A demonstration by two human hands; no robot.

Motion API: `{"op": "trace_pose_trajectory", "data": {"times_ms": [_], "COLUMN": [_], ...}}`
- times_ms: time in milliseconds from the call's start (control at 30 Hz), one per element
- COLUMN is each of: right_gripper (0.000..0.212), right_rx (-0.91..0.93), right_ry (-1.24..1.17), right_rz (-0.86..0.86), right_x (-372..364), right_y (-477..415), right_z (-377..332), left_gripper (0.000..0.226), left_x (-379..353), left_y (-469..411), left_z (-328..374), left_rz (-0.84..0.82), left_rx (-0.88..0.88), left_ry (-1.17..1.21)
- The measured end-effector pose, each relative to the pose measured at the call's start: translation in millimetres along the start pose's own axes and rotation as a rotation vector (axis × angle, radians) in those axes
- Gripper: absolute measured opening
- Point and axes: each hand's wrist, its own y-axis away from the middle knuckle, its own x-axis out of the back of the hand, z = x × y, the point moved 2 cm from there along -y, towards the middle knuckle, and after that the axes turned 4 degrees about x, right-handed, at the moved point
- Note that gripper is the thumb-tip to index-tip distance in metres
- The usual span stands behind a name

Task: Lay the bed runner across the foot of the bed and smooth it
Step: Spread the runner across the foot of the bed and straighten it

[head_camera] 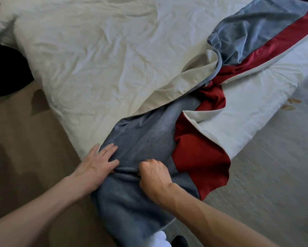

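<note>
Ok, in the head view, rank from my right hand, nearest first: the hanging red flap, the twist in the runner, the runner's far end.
From the right hand:
1. Red flap, just right, at the bed corner.
2. Twist, mid-bed, up and right.
3. Far end, top right, across the bed.

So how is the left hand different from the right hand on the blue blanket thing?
The left hand lies flat with straight fingers; the right hand is curled into a fist. The left hand presses on the bed runner; the right hand grips a bunched fold of it. The left hand sits by the runner's edge, the right hand nearer its red stripe. Both touch the runner's blue-grey part.
</note>
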Motion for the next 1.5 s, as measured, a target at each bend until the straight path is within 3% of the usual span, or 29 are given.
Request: {"op": "trace_pose_trajectory", "data": {"times_ms": [133,233,367,467,633,867,1033,1167,1500], "right_gripper": [0.016,0.019,0.025,0.02,0.026,0.007,0.009,0.009,0.051], "right_rx": [0.046,0.074,0.137,0.195,0.215,0.12,0.109,0.121,0.241], "right_ry": [-0.055,-0.074,-0.071,-0.054,0.147,0.264,0.286,0.328,0.437], "right_rz": [-0.007,-0.02,0.048,0.135,0.215,0.194,0.193,0.201,0.093], "right_x": [-15,-15,11,46,103,161,197,228,284], "right_y": [-15,-24,-36,-47,-50,-35,-37,-58,-160], "right_z": [-30,-38,-23,1,54,137,186,229,321], "left_gripper": [0.035,0.024,0.045,0.063,0.066,0.058,0.054,0.039,0.03], "left_x": [-9,-15,2,21,51,105,136,148,134], "left_y": [20,31,19,-5,-64,-141,-205,-267,-372], "left_z": [-29,-33,-10,13,41,73,88,99,105], "left_rz": [-0.103,-0.068,0.068,0.118,0.156,0.22,0.304,0.336,0.224], "left_rx": [0.134,0.21,0.268,0.297,0.287,0.236,0.264,0.317,0.518], "left_ry": [0.009,0.046,0.251,0.316,0.312,0.337,0.361,0.382,0.46]}}
